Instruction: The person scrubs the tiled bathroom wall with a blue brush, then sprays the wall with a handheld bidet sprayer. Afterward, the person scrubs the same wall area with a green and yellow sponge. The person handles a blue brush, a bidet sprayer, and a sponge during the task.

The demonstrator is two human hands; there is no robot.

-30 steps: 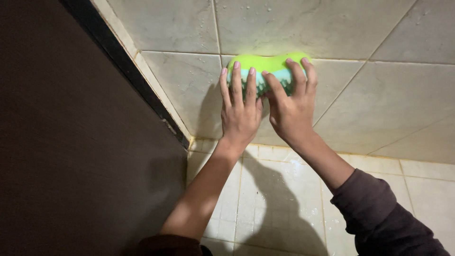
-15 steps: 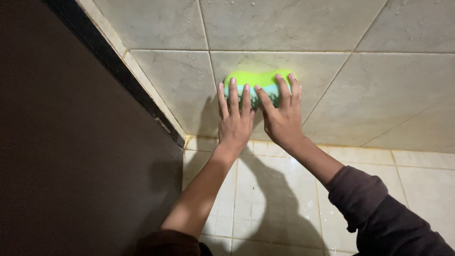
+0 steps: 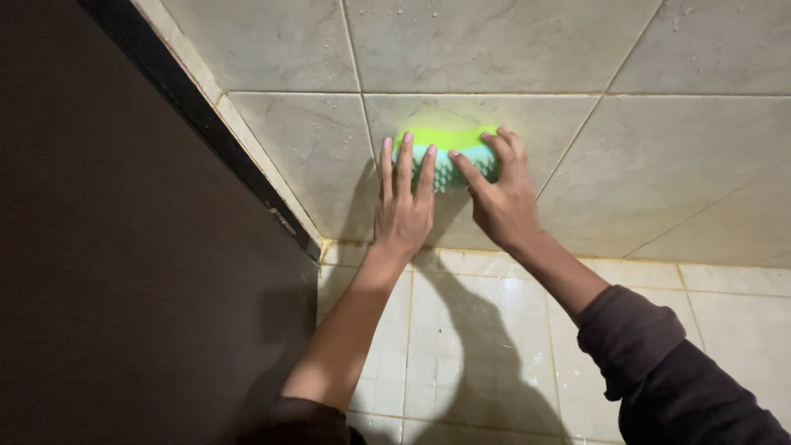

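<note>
Up against the large, glossy beige marbled wall tiles (image 3: 676,156), both arms reach forward and upward from the near edge, the left arm bare to near the elbow, the right one in a dark sleeve (image 3: 659,363) pushed back to the forearm. Left hand (image 3: 404,206) lies flat with fingers straight and slightly spread, its fingertips resting on the left end of a bright green oblong scrubbing brush with pale teal bristles (image 3: 449,152). Right hand (image 3: 498,194) is bent at the knuckles, fingers curled over the brush's right end and thumb stretched under it (a loose clamp, palm lifted off the tile). The brush sits pressed to the wall, just right of a vertical grout line. Smaller white tiles (image 3: 478,330) run below; a dark brown panel (image 3: 124,272) fills the left
</note>
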